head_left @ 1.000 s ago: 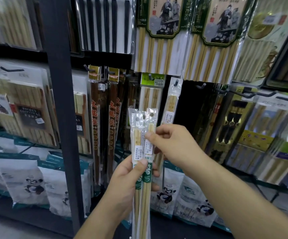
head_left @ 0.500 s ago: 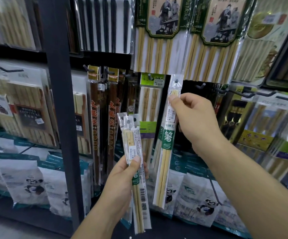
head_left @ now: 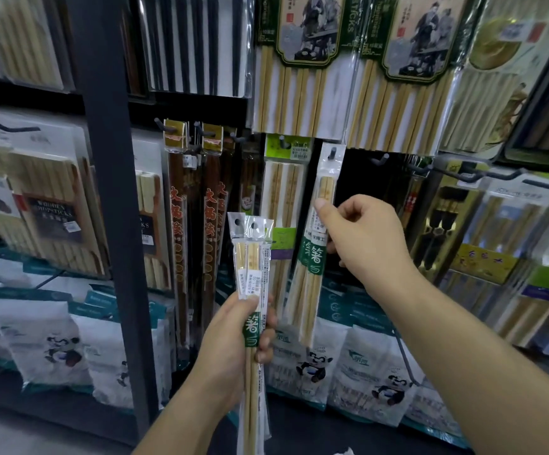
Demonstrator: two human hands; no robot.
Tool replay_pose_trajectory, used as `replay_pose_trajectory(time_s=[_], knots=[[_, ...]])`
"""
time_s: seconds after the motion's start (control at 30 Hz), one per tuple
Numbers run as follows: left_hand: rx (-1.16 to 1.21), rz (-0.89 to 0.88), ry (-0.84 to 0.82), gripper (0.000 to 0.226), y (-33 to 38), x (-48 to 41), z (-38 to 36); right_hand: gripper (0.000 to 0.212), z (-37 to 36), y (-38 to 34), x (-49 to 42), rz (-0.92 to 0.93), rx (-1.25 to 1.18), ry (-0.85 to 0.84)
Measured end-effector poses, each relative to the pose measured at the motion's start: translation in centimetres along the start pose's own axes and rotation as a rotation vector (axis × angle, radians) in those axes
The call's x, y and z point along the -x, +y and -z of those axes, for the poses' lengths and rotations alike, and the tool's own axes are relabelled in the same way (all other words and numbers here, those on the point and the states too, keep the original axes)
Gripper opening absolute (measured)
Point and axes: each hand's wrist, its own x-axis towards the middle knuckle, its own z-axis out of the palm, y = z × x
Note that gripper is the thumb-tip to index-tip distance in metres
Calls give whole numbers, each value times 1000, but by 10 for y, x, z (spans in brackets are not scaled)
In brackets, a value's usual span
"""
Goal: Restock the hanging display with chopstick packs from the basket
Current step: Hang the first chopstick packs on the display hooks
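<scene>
Bands of green printed 箸 wrap every pack in hand. Left grip [head_left: 233, 343] curls round a bundle of chopstick packs [head_left: 250, 257], held upright low in the middle, with white price stickers facing out. Right grip [head_left: 365, 244] pinches a single pack [head_left: 312, 274] between thumb and fingers, its top hole at a black peg [head_left: 332, 152]. Far left, a dark label [head_left: 51, 216] reads WOODEN CHOPSTICKS.

Printed in white on dark label [head_left: 51, 213] of left wide pack [head_left: 46, 172]: "WOODEN CHOPSTICKS". Marked "箸" in white on green bands of bundled chopstick packs [head_left: 250, 257] and hanging pack [head_left: 325, 188]. Lettered "STICKS" down edge of green header card [head_left: 306, 27]. Unreadable on price stickers [head_left: 256, 284]: small print.
</scene>
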Motion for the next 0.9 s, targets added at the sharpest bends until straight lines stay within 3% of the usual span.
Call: replay_pose_trajectory(time_s=[0.13,0.33,0.4,0.9], knots=[[31,-69,-32,26,3,4,-4,40,-3,7,13,93,38,93],[50,-137,-80,25,4,4,-13,26,-27,6,31,95,17,-238],[18,-156,-127,27,5,4,-14,24,-31,5,32,86,-10,-276],[-180,-299,-149,25,32,-7,-19,27,-12,-17,21,137,-255,-84]])
